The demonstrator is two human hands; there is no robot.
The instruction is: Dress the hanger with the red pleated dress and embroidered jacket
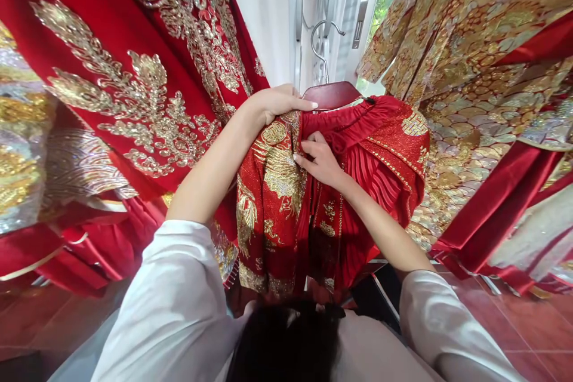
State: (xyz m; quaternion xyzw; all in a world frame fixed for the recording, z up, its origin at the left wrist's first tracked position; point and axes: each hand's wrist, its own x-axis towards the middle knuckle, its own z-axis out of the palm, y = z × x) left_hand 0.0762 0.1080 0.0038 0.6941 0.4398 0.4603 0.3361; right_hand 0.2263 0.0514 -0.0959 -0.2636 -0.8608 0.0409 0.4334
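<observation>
A red pleated skirt with gold embroidery [380, 155] hangs on a dark red wooden hanger [333, 94] with a metal hook. My left hand [277, 101] lies over the top of the waistband at the hanger's left end, fingers wrapped round the cloth. Just below, my right hand [320, 161] pinches the embroidered front panel [275, 179] near the waist. Both of my sleeves are white.
A large red gown with gold embroidery [134, 83] hangs close on the left. A gold and red gown [483, 71] hangs close on the right. Behind the hanger are a white wall and a window frame [362, 6]. The floor has red tiles [528, 328].
</observation>
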